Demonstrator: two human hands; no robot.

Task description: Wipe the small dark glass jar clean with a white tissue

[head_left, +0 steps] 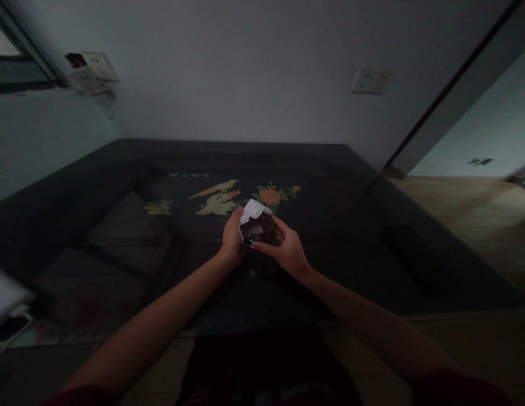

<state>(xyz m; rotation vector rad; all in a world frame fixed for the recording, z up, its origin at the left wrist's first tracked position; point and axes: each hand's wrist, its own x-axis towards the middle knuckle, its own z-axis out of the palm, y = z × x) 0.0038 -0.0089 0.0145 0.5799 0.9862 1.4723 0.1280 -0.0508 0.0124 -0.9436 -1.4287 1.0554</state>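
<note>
Over the middle of the table both hands close around a dark, shiny, rounded object (262, 227), which looks like glass; its exact kind is hard to make out in the dim light. A crumpled white tissue (254, 208) covers its far and left edges. My left hand (232, 239) is closed at the left side, with the tissue between it and the object; most of its fingers are hidden behind. On the right, my right hand (290, 248) grips the object's rim, thumb on the near side and fingers on the far side.
The dark glass-topped table (330, 169) bears a bird-and-flower picture (220, 197) and stands against a wall. A dark flat rectangle (414, 256) shows at right. A white device (8, 293) with a cable is at left. Wall sockets (371, 80) are above.
</note>
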